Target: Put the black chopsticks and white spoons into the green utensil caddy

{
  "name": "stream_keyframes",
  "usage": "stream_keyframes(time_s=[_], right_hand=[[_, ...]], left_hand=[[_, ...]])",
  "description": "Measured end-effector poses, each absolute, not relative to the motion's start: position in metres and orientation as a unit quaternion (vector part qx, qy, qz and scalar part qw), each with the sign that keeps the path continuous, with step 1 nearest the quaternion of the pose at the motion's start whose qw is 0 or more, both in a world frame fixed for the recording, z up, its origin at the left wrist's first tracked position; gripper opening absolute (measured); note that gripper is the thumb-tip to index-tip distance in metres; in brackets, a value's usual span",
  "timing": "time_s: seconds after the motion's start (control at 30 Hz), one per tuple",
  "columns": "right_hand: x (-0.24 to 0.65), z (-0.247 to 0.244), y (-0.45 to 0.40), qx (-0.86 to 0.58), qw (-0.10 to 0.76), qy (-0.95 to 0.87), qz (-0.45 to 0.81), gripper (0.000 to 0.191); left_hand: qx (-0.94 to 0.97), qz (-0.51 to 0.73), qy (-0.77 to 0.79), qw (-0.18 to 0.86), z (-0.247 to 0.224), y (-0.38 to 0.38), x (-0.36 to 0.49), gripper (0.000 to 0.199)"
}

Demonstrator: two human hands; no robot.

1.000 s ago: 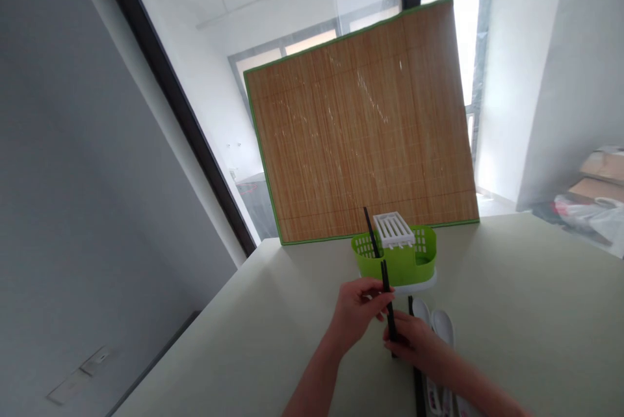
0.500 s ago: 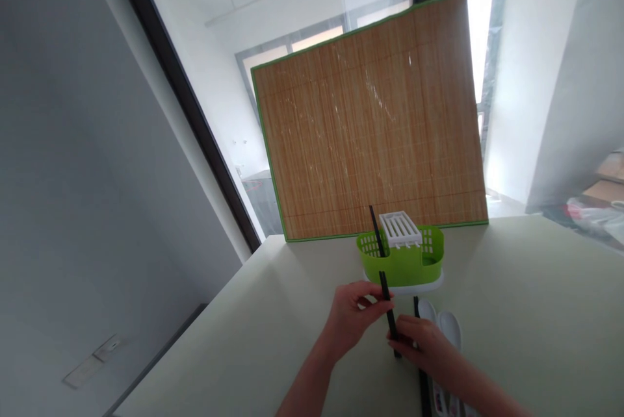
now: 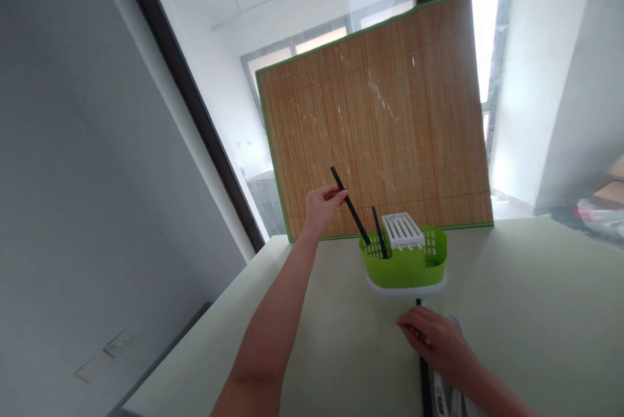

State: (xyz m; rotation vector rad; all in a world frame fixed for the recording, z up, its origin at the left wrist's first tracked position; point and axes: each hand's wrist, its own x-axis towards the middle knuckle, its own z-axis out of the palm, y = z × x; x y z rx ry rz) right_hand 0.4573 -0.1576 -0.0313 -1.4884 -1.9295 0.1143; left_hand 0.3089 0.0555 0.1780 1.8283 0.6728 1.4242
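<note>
My left hand (image 3: 322,206) is raised and pinches a pair of black chopsticks (image 3: 351,210), which slant down to the right. Their lower end is at the left compartment of a green cutlery basket (image 3: 407,273). Another black chopstick or pair (image 3: 379,232) leans inside that same compartment. Over the table, just in front of the basket, my right hand (image 3: 439,342) has its fingers curled together, with nothing visible in them. It partly covers more black chopsticks (image 3: 426,388) and several white spoons (image 3: 440,397) lying on the table.
On the basket's middle sits a white slatted rack (image 3: 402,230) with small hooks. A white base (image 3: 407,291) is under the basket. Behind it, a bamboo mat (image 3: 375,125) with green edging stands upright against the window. The pale table (image 3: 302,345) ends at a grey wall on the left.
My left hand has carried the chopsticks up and forward to the basket's left compartment. My right hand has let go of them and shifted slightly right, over the spoons.
</note>
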Motion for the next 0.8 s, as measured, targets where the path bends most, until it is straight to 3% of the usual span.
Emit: stream_keyframes(time_s=[0.17, 0.37, 0.8], right_hand=[[0.452, -0.033, -0.157, -0.568, 0.307, -0.763, 0.037, 0.02], [0.451, -0.032, -0.158, -0.575, 0.285, -0.767, 0.03, 0.02], [0.456, -0.032, -0.159, -0.577, 0.283, -0.766, 0.012, 0.022]], left_hand=[[0.726, 0.441, 0.356, 0.39, 0.128, 0.096, 0.349, 0.018], [0.746, 0.353, 0.388, 0.411, 0.076, 0.109, 0.372, 0.025], [0.763, 0.306, 0.399, 0.406, 0.061, 0.109, 0.387, 0.037]])
